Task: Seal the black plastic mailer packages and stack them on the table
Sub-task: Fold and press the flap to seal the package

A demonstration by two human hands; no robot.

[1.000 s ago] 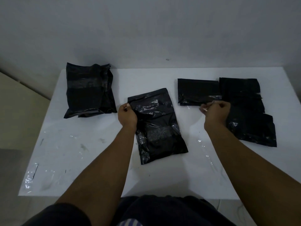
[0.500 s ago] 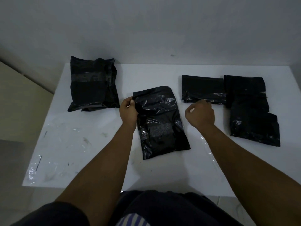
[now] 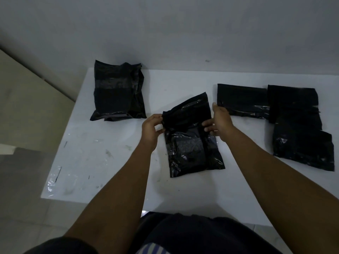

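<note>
My left hand (image 3: 152, 129) pinches the left edge of the flap (image 3: 187, 109) on the black mailer (image 3: 192, 149), fingers curled tight. My right hand (image 3: 220, 123) grips the right edge, thumb on top, fingers on the front. The flap stands up. The bag lies in the middle of the white table (image 3: 110, 171). It is shiny, crinkly plastic. A puffy stack (image 3: 117, 92) sits at the back left. More mailers (image 3: 300, 125) lie flat on the right.

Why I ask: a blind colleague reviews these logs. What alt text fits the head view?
Two hands hold the top flap of a glossy black plastic mailer package lying on a white table, left hand gripping its left edge, right hand its right. A stack of black mailers sits far left; flat black mailers lie right.
</note>
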